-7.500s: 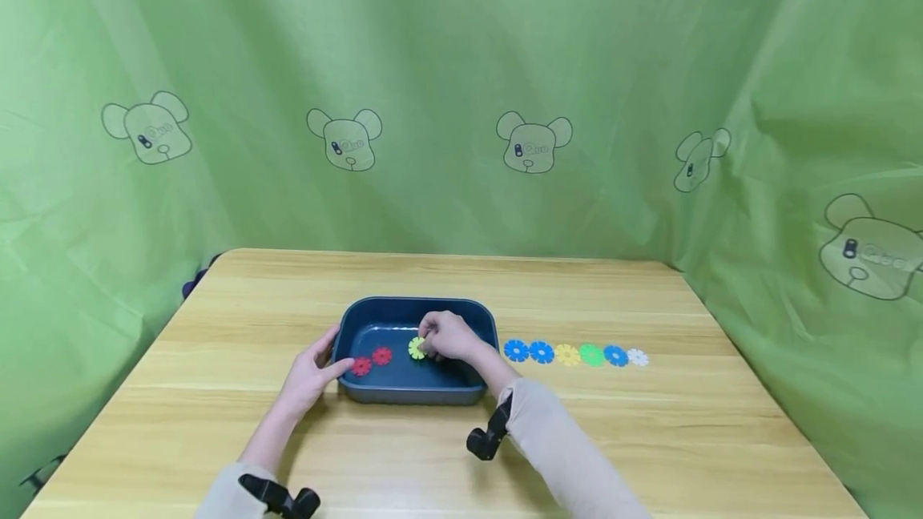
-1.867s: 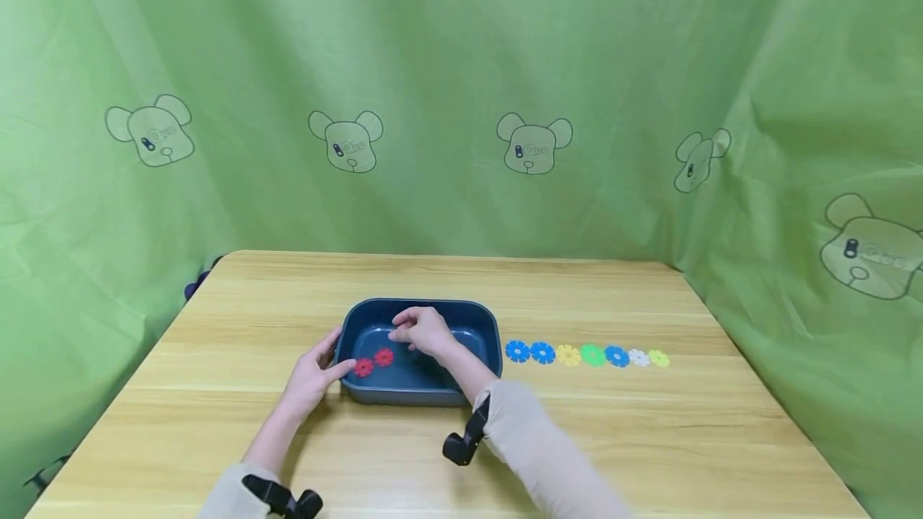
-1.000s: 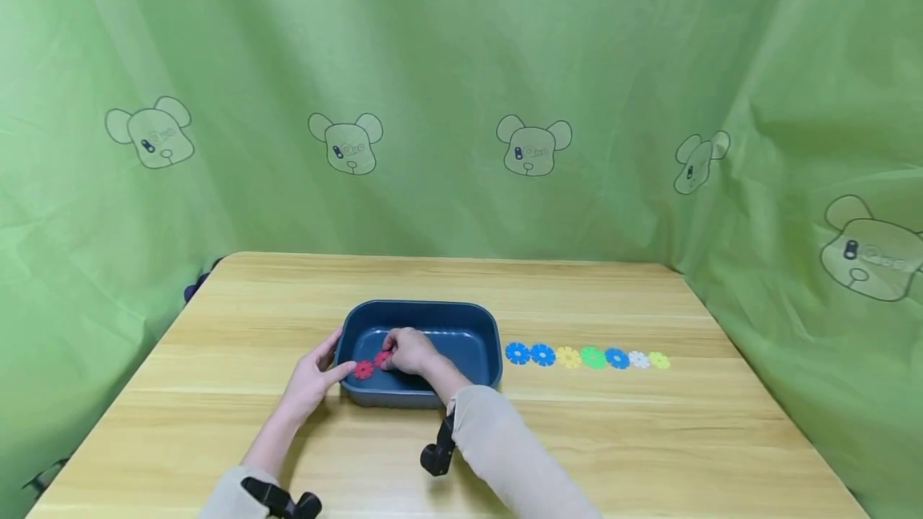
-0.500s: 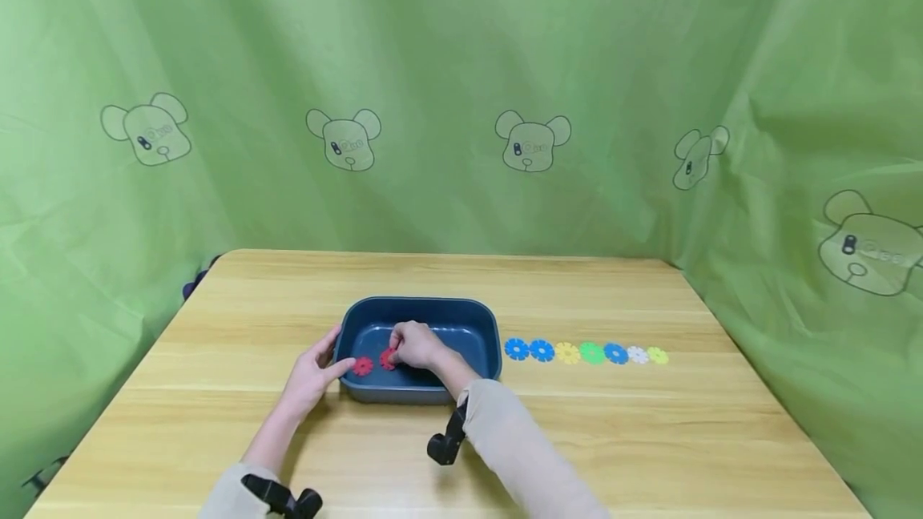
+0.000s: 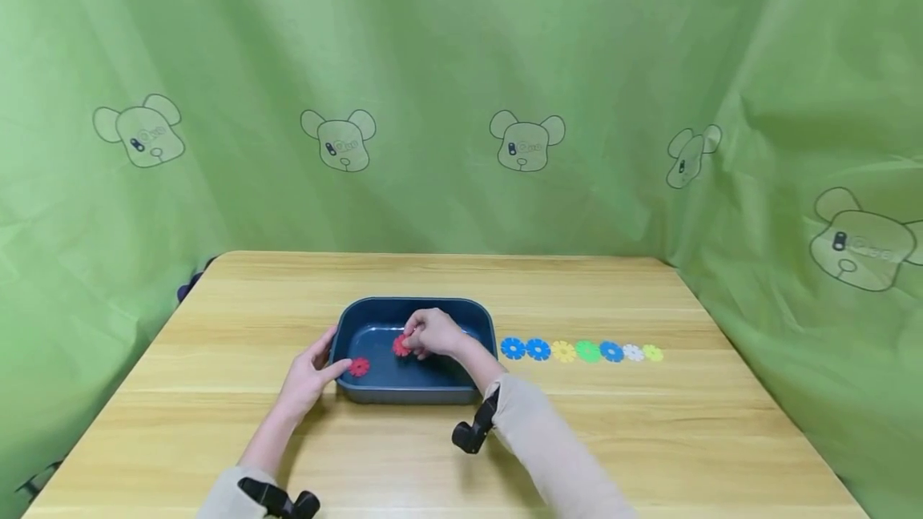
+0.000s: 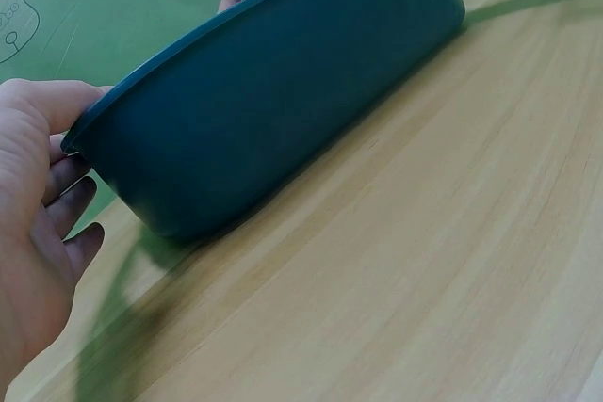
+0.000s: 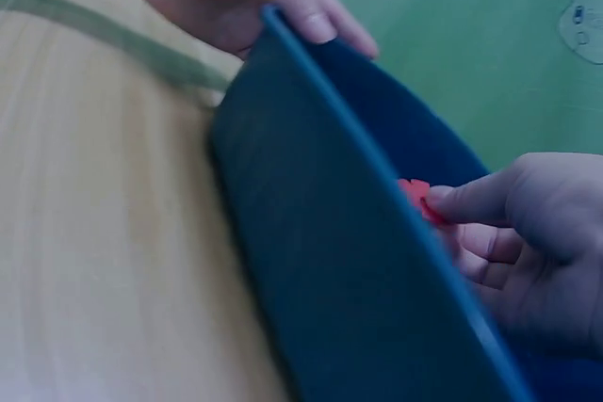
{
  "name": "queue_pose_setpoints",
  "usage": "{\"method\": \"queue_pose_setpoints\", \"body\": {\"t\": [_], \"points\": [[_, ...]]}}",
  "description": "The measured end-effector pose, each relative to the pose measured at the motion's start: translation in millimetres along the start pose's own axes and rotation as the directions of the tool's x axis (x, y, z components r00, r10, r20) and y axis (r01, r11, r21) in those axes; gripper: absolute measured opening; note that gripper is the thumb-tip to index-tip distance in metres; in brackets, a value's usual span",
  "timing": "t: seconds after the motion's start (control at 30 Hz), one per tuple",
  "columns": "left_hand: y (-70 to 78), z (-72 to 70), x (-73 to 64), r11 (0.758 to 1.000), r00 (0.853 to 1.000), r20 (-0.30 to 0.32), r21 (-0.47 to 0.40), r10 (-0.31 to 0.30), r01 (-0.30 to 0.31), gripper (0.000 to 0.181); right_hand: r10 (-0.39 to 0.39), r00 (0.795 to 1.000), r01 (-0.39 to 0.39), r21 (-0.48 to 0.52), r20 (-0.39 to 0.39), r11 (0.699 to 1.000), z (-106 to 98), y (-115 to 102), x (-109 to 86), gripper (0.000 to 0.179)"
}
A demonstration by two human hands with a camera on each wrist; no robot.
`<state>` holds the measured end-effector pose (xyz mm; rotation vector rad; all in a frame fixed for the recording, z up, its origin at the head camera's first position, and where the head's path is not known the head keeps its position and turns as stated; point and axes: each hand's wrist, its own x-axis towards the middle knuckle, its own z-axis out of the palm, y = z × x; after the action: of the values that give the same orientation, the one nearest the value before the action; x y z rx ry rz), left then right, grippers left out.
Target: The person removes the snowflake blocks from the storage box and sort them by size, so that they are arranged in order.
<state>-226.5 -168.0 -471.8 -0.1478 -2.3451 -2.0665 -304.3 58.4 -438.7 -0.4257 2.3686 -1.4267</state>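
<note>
A dark blue rectangular tub [image 5: 411,396] stands on the wooden table. My left hand [image 5: 306,380] grips its left side, thumb hooked over the rim and fingers along the outer wall, as the left wrist view also shows. Between thumb and fingertips my right hand [image 5: 441,335] pinches a red snowflake disc [image 5: 401,345] over the tub's middle. The right wrist view has this red disc [image 7: 415,197] just behind the near rim, partly covered by the thumb. Another red disc [image 5: 359,367] lies inside the tub at the left, beside my left thumb.
Right of the tub, a straight row of snowflake discs lies flat: two blue [image 5: 525,348], then yellow [image 5: 564,352], green [image 5: 588,351], blue [image 5: 611,352], white [image 5: 633,352] and yellow-green [image 5: 652,353]. Green cloth [image 5: 433,207] hangs behind and beside the table [image 5: 649,439].
A yellow-green disc went from the tub to the row's right end. The right hand then reached the inner red disc, took it up, and has moved it rightward. The left hand stayed put.
</note>
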Motion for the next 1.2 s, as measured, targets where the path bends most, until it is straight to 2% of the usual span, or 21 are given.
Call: {"method": "queue_pose_setpoints", "body": {"t": [0.27, 0.47, 0.73, 1.0, 1.2], "points": [[1.0, 0.1, -0.9, 1.0, 1.0, 0.005, 0.006, 0.003, -0.003, 0.066, 0.01, 1.0, -0.01, 0.122, 0.005, 0.992, -32, -13, -11.8, 0.009], [2.1, 0.1, -0.9, 1.0, 1.0, 0.002, 0.006, 0.0, 0.0, 0.066, 0.004, 1.0, 0.0, 0.195, -0.022, 0.981, -53, -9, -19.6, 0.014], [1.6, -0.1, -1.2, 1.0, 1.0, 0.008, 0.009, 0.0, 0.0, 0.067, 0.01, 0.999, 0.002, 0.244, -0.05, 0.97, -83, 7, -36.8, 0.017], [-0.1, 0.7, -0.7, 0.999, 1.0, -0.003, 0.034, 0.01, -0.01, 0.066, 0.007, 0.993, 0.028, 0.292, -0.119, 0.956, -123, 30, -66.9, 0.021], [-1.9, -0.1, -0.3, 0.999, 1.0, 0.001, 0.034, 0.016, -0.016, 0.065, 0.077, 0.979, -0.007, 0.349, -0.187, 0.937, -156, 54, -92.6, 0.025]]}}
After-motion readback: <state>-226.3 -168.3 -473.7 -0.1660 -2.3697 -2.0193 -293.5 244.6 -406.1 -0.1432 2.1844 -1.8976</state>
